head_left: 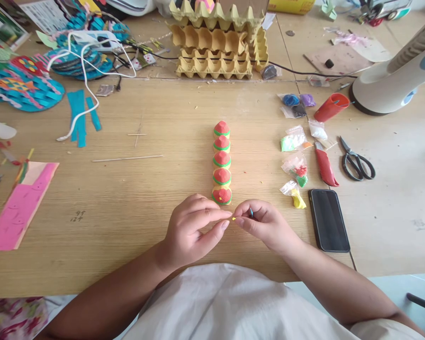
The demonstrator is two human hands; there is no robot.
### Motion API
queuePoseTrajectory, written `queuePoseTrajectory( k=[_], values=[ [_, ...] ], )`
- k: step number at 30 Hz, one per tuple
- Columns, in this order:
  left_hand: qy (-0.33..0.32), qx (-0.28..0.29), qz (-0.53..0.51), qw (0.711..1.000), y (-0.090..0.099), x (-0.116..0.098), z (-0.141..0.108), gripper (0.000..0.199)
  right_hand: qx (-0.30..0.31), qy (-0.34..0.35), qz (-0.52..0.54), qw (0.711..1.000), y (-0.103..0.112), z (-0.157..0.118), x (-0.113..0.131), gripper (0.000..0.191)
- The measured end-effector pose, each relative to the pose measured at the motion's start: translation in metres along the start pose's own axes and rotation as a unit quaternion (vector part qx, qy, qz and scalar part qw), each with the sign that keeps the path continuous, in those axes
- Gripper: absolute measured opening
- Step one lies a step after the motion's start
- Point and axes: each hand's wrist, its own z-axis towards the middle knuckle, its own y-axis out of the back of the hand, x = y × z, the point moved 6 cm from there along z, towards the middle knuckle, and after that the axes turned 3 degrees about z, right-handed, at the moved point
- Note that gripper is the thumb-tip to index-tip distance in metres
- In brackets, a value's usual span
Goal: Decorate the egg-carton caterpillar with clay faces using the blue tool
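Observation:
A row of egg-carton cups [222, 159], painted red on top with green bands and yellow below, runs away from me on the wooden table. The nearest cup carries a tiny yellow dot. Just in front of it, my right hand [269, 225] is closed in a pinch, with a small yellow bit of clay [234, 218] at its thumb tip. Something thin and blue [251, 212] shows between its fingers; its kind is hidden. My left hand [194, 226] reaches in from the other side, fingers stretched and thumb apart, its fingertips close beside the yellow bit.
Clay bags [293, 139], a red cutter [326, 165], scissors [356, 160] and a phone [329, 220] lie to the right. Egg cartons [214, 63] stand at the back. Thin sticks [127, 158], a white cable [81, 71] and pink card [23, 208] lie left.

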Motion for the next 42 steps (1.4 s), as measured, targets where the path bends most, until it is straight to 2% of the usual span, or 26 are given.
queuePoseTrajectory(
  k=[6,13,24,29,36,42],
  values=[
    [0.007,0.002,0.003,1.0,0.0,-0.002,0.002,0.012,-0.003,-0.027,-0.006,1.0,0.001,0.0,-0.004,0.03],
    [0.044,0.01,-0.041,0.998,-0.002,-0.001,0.002,0.006,-0.001,-0.03,-0.029,0.999,-0.001,0.001,-0.003,0.032],
    [0.076,0.008,-0.083,0.994,-0.004,0.003,-0.001,0.01,-0.01,-0.031,-0.05,0.998,-0.002,0.0,0.0,0.035],
    [0.11,0.014,-0.119,0.987,-0.006,0.007,-0.004,0.01,-0.004,-0.029,-0.038,0.999,-0.002,0.0,-0.001,0.033],
    [0.203,0.016,-0.179,0.963,-0.01,0.02,-0.008,0.007,-0.022,-0.028,-0.035,0.999,0.001,0.0,0.0,0.03],
    [0.201,0.049,-0.174,0.963,-0.014,0.018,-0.009,0.008,-0.017,-0.003,-0.038,0.999,0.001,-0.001,0.002,0.026]
  ],
)
